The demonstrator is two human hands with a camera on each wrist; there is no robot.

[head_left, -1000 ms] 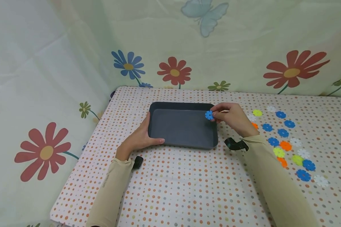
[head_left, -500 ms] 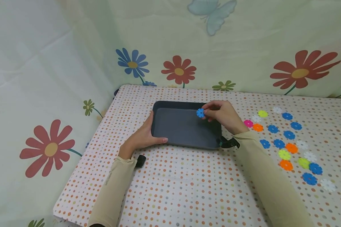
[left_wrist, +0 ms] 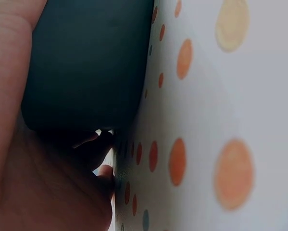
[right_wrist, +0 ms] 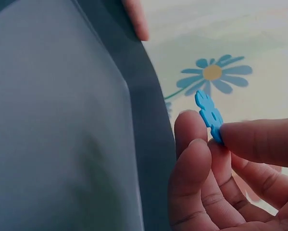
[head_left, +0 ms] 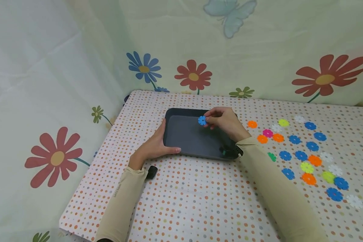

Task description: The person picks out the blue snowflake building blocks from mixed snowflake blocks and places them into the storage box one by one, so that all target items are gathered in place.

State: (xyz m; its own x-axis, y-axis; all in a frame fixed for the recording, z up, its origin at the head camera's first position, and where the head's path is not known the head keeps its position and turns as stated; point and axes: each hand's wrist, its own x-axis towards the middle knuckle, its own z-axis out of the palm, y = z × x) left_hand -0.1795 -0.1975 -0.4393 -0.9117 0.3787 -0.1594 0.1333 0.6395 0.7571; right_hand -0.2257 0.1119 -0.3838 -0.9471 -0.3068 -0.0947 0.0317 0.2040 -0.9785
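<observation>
A dark grey rectangular tray [head_left: 193, 141] lies on the dotted table. My left hand [head_left: 152, 146] holds its left front corner, thumb along the front side and fingers at the left end. The left wrist view shows that hand [left_wrist: 52, 187] close against the tray's outer wall [left_wrist: 91, 62]. Over the tray's right half, my right hand [head_left: 225, 122] pinches a blue notched plastic disc [head_left: 202, 120] between thumb and fingers. Seen from the right wrist, the disc [right_wrist: 209, 115] is nearly edge-on in the fingertips.
Several loose notched discs lie right of the tray: blue [head_left: 300, 155], orange [head_left: 315, 160], white [head_left: 326, 156], yellow [head_left: 307, 167], a pink one [head_left: 267, 133] and a partly covered green one [head_left: 271, 156]. A flower-printed cloth [head_left: 260, 43] hangs behind the table.
My right hand has carried the blue disc leftward over the tray. More loose discs show behind the right arm. My left hand keeps its hold on the tray, and the view has shifted slightly.
</observation>
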